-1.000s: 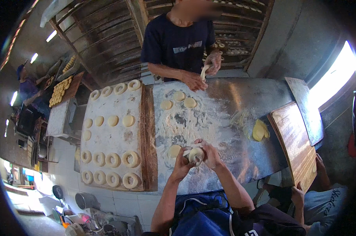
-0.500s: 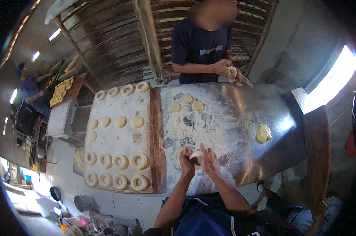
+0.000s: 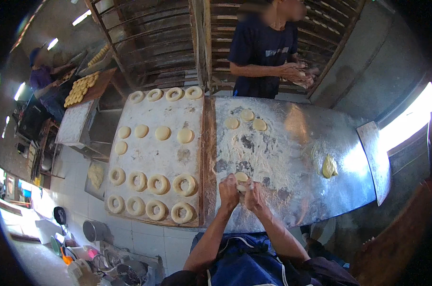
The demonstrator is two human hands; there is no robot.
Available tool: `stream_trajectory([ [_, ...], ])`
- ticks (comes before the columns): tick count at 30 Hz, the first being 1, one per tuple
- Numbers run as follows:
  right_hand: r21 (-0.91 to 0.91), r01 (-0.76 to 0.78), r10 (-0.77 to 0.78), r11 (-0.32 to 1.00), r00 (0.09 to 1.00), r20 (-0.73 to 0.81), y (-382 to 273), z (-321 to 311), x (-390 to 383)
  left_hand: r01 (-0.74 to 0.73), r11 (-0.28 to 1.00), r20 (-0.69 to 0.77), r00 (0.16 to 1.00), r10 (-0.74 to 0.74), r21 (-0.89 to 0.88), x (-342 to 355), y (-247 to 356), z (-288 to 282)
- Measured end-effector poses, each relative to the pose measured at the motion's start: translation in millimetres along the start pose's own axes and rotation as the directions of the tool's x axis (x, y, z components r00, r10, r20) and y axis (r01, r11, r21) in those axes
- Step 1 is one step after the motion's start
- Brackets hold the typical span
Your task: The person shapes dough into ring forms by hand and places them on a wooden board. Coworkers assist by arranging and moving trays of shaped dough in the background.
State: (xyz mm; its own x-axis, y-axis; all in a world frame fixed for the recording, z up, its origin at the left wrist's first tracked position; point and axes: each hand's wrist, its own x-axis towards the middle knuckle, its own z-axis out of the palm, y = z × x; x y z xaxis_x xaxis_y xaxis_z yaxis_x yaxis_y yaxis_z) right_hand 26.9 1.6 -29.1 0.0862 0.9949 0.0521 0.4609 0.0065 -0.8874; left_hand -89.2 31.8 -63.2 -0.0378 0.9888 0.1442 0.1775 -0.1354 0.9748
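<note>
My left hand (image 3: 229, 191) and my right hand (image 3: 255, 195) are close together above the floured metal table (image 3: 297, 143). Between them they grip a pale piece of dough (image 3: 241, 177), curved like a ring; the fingers hide part of it. On the table beyond lie three flat dough rounds (image 3: 247, 115). To my left, a floured board (image 3: 154, 150) carries several dough rings (image 3: 158, 184) in rows near and far, with several plain dough rounds (image 3: 162, 133) in between.
A yellowish dough lump (image 3: 329, 167) sits on the table's right part. Across the table a co-worker (image 3: 268, 52) has both hands together. Wooden racks (image 3: 159, 43) stand behind. A brown plank (image 3: 397, 238) is at lower right; pots (image 3: 96, 230) and a dough tray (image 3: 96, 178) are low left.
My hands have drawn closer together around the dough. The co-worker has shifted, the ring in their hands no longer plain to see. The brown plank has moved toward the lower right. The view has shifted.
</note>
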Motion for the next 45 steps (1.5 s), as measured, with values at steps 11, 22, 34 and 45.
stream_trajectory([
  [11, 0.273, -0.115, 0.162, 0.955, 0.975, -0.154, -14, 17, 3, 0.211, 0.881, 0.073, 0.977, -0.198, -0.423, 9, -9, -28],
  [22, 0.084, -0.156, 0.163, 0.984, 0.983, -0.090, -32, 26, 5, 0.430, 0.702, 0.231, 0.902, -0.366, -0.568, 13, 20, -48],
  [34, 0.414, -0.034, -0.054, 0.909, 0.979, 0.198, -75, 90, 55, -0.046, 0.980, -0.070, 0.997, 0.033, -0.196, 61, 12, -146],
  [45, -0.224, -0.044, 0.066, 0.974, 0.994, 0.092, -81, 91, 100, 0.120, 0.830, -0.288, 0.956, 0.051, 0.545, 136, -30, -186],
])
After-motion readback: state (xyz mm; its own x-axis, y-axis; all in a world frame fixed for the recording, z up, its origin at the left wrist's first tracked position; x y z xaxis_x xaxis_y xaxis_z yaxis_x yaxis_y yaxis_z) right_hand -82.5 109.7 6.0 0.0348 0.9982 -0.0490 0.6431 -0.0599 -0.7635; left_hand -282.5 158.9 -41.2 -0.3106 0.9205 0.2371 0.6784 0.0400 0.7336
